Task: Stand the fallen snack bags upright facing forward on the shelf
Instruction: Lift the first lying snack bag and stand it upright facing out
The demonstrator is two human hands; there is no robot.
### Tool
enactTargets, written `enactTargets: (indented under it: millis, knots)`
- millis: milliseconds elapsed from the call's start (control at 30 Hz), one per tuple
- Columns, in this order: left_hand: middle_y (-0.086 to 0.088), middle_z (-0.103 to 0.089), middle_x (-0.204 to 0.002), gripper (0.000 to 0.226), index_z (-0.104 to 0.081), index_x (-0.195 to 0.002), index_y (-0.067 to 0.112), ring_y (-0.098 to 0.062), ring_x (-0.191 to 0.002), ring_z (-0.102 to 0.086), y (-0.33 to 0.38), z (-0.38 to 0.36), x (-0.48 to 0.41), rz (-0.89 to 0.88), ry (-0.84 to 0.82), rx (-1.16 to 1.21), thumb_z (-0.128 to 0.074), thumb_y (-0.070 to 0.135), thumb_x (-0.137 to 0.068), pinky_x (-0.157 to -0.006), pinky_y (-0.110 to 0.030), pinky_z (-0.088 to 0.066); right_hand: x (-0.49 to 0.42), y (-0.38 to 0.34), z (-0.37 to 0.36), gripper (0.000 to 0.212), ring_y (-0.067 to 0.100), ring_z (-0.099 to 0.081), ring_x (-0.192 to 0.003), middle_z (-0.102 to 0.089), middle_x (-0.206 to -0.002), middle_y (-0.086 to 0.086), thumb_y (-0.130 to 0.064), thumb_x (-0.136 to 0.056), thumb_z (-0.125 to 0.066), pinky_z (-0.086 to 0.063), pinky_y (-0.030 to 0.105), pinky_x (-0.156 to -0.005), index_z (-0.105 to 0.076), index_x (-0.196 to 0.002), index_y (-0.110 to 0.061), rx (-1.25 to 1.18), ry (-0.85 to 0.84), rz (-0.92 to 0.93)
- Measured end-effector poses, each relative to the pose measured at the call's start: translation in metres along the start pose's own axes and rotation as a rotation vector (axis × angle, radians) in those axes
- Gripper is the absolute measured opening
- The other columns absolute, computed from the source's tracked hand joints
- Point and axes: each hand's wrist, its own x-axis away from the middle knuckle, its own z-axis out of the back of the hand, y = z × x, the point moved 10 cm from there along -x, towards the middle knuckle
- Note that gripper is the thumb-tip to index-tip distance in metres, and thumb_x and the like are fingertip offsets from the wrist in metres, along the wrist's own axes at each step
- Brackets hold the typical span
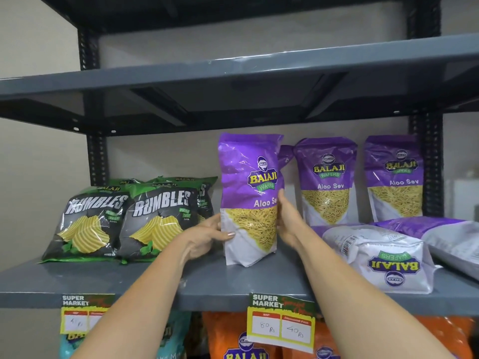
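Grey metal shelving unit (233, 283) with dark perforated uprights (97, 156) against a plain pale wall (33, 151).

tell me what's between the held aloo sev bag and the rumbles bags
Only the left hand on the held Aloo Sev bag; beside the Rumbles bags, bare shelf, head view.

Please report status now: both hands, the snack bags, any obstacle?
Left hand and right hand hold upright Aloo Sev bag, front forward. Two fallen bags lie at right. Nothing blocking.

We count three purple Aloo Sev bags (250, 200) standing upright, two more (373, 257) lying fallen at right, at least four Rumbles bags (155, 218) at left, and two price tags (281, 321) along the near edge.
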Motion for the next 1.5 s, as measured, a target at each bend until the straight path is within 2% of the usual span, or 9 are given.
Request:
enactTargets:
  millis: [200,267,367,467,667,800,1033,1267,1500]
  knots:
    - [0.006,-0.073,-0.085,0.028,-0.065,-0.103,0.019,-0.003,-0.070,-0.069,0.022,0.009,-0.003,-0.230,0.231,0.220,-0.070,0.025,-0.076,-0.060,-0.015,-0.052,-0.003,-0.009,0.013,0.038,0.013,-0.068,-0.077,-0.074,-0.090,0.000,-0.049,-0.093,-0.053,-0.050,0.023,-0.063,-0.069,-0.091,-0.014,0.107,0.164,0.105]
    - [0.003,-0.077,-0.089,0.027,-0.068,-0.102,0.017,-0.007,-0.080,-0.072,0.027,0.013,0.000,-0.299,0.407,0.196,-0.074,0.028,-0.078,-0.064,-0.015,-0.054,-0.003,-0.011,0.012,0.040,0.021,-0.069,-0.085,-0.074,-0.098,0.009,-0.045,-0.092,-0.058,-0.055,0.029,-0.072,-0.069,-0.101,-0.008,0.065,0.199,0.147]
    - [-0.014,-0.076,-0.098,0.021,-0.070,-0.096,0.012,-0.028,-0.094,-0.070,0.032,0.019,0.006,-0.365,0.619,0.075,-0.071,0.030,-0.084,-0.085,-0.040,-0.057,0.002,-0.015,0.017,0.034,0.006,-0.065,-0.064,-0.069,-0.085,0.001,-0.044,-0.089,-0.064,-0.045,0.017,-0.047,-0.060,-0.098,-0.011,0.071,0.260,0.179]
    - [-0.011,-0.074,-0.092,0.017,-0.068,-0.088,0.015,-0.025,-0.089,-0.067,0.032,0.025,0.006,-0.384,0.677,0.037,-0.065,0.032,-0.089,-0.083,-0.039,-0.053,0.002,-0.018,0.022,0.030,0.005,-0.057,-0.060,-0.060,-0.076,-0.005,-0.045,-0.086,-0.066,-0.041,0.018,-0.046,-0.049,-0.082,-0.020,0.118,0.253,0.179]
    - [-0.013,-0.068,-0.096,0.032,-0.061,-0.082,0.011,-0.023,-0.092,-0.063,0.017,0.035,-0.009,-0.260,0.590,0.109,-0.059,0.041,-0.091,-0.088,-0.041,-0.049,0.007,-0.022,0.021,0.035,0.010,-0.056,-0.073,-0.061,-0.085,-0.002,-0.051,-0.085,-0.064,-0.043,0.027,-0.062,-0.048,-0.082,-0.020,0.216,0.213,0.184]
    - [0.000,-0.069,-0.123,0.051,-0.062,-0.112,0.027,-0.017,-0.113,-0.064,0.014,0.022,-0.010,-0.215,0.363,0.087,-0.064,0.060,-0.073,-0.103,-0.039,-0.045,0.015,-0.012,0.009,0.060,0.006,-0.063,-0.077,-0.067,-0.110,-0.001,-0.059,-0.081,-0.064,-0.043,0.021,-0.052,-0.053,-0.123,-0.018,0.200,0.062,0.099]
    - [-0.005,-0.064,-0.130,0.087,-0.044,-0.135,0.016,-0.023,-0.121,-0.060,-0.004,0.007,-0.005,-0.158,0.141,-0.118,-0.089,0.028,-0.061,-0.105,-0.037,-0.047,0.028,0.000,-0.012,0.054,0.000,-0.073,-0.075,-0.075,-0.102,-0.006,-0.010,-0.074,-0.082,-0.051,0.011,-0.052,-0.059,-0.121,-0.022,0.320,-0.204,0.084]
    - [0.024,-0.072,-0.110,0.068,-0.057,-0.110,0.044,0.003,-0.105,-0.066,-0.005,0.000,0.019,-0.127,0.117,-0.228,-0.081,0.064,-0.051,-0.087,-0.016,-0.050,0.052,0.000,-0.014,0.097,0.019,-0.067,-0.111,-0.070,-0.123,0.003,-0.039,-0.050,-0.092,-0.052,0.037,-0.098,-0.051,-0.135,-0.019,0.366,-0.188,0.126]
    - [0.022,-0.072,-0.111,0.074,-0.059,-0.112,0.036,0.001,-0.106,-0.066,0.000,0.007,0.056,-0.176,0.132,-0.159,-0.082,0.065,-0.047,-0.086,-0.016,-0.052,0.078,0.001,-0.029,0.092,0.012,-0.071,-0.105,-0.074,-0.116,-0.005,-0.052,-0.046,-0.090,-0.055,0.036,-0.095,-0.058,-0.128,-0.025,0.415,-0.213,0.207]
